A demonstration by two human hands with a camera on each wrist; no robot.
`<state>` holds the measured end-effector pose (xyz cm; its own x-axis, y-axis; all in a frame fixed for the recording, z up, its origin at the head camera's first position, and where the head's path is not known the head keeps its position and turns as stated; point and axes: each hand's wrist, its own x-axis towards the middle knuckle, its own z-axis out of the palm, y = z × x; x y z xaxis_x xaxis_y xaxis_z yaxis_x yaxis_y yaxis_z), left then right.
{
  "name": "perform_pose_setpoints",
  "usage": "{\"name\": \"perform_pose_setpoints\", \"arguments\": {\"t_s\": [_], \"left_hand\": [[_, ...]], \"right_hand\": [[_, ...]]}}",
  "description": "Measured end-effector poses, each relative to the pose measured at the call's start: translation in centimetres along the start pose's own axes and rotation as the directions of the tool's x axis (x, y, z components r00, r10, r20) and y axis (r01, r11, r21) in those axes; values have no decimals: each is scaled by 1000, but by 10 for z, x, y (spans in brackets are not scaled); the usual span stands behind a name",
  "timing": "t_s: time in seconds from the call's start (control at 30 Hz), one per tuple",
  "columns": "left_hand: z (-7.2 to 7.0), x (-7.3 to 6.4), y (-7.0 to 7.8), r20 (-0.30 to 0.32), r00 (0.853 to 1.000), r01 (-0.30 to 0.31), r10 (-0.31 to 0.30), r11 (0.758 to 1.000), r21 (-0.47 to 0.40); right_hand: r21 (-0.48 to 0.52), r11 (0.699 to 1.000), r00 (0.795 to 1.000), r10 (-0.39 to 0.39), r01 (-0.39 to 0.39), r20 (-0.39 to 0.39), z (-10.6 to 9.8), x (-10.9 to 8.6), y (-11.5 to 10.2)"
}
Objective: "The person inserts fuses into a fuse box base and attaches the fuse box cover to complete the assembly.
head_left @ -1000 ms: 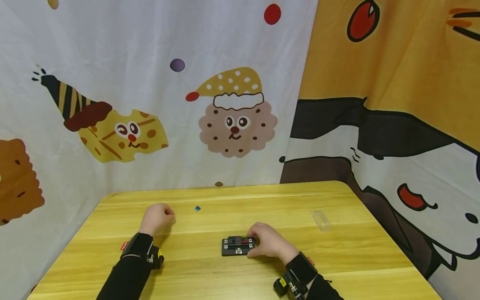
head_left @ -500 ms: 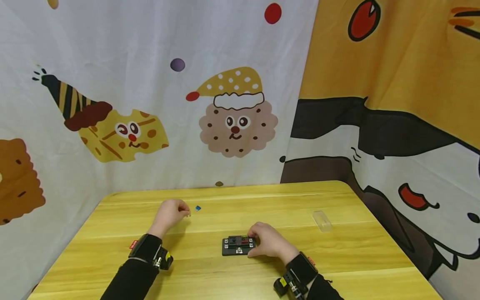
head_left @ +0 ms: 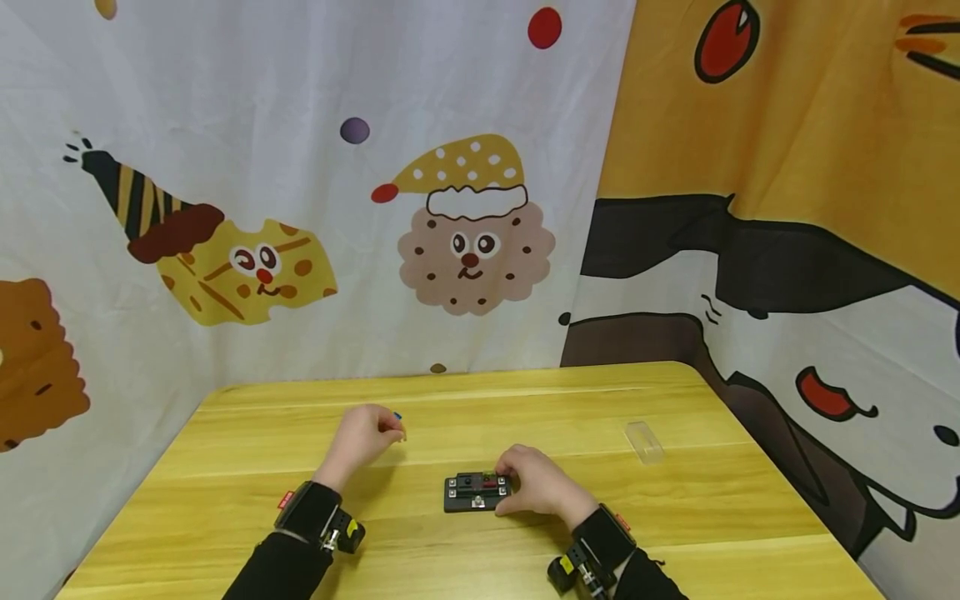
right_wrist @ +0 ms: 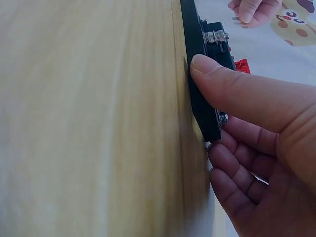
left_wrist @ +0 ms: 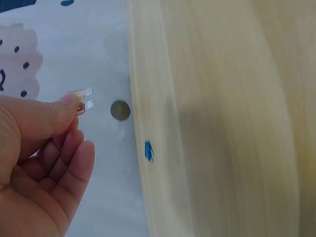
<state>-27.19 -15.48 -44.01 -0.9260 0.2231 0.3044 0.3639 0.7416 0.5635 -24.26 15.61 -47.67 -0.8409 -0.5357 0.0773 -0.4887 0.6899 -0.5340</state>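
From the head view: gripping the right end of the black block (head_left: 472, 493) with the right hand (head_left: 534, 482), resting it on the surface (head_left: 420, 550). Holding the left hand (head_left: 362, 437) bunched at the fingertips, just beside a blue piece (head_left: 398, 415) and apart from the block. Seeing a clear case (head_left: 643, 442) lying to the right, well apart from both hands.

From the left wrist view: pinching a small clear fuse (left_wrist: 81, 106) narrowly between thumb and forefinger, pointing both flat metal prongs (left_wrist: 89, 104) away from the fingertips.

From the right wrist view: clasping the block's end between thumb and fingers, seeing metal terminals (right_wrist: 211, 37) and a red part (right_wrist: 242, 66) on top. Probably working between picking up and fitting the fuse. Likely calling next for bringing it across to the block, turning the prongs downward and lining them up, while bracing the block against shifting. Not showing clearly which slot is matching.
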Motion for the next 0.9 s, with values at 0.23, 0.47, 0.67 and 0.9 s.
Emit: {"name": "perform_pose_setpoints", "arguments": {"t_s": [0.23,0.47,0.67,0.9], "left_hand": [[10,-3,14,2,1000,-11,11,1000,-11],[17,-6,29,20,999,-49,50,998,-33],[26,-8,37,34,993,-115,116,992,-44],[40,-9,41,52,990,-125,128,990,-67]], "right_hand": [[-5,1000,1000,-9,9,-6,1,0,1],[-3,1000,1000,-7,7,2,1,0,1],[1,1000,1000,-10,10,-2,1,0,1],[3,1000,1000,-19,19,-5,1,0,1]]}}
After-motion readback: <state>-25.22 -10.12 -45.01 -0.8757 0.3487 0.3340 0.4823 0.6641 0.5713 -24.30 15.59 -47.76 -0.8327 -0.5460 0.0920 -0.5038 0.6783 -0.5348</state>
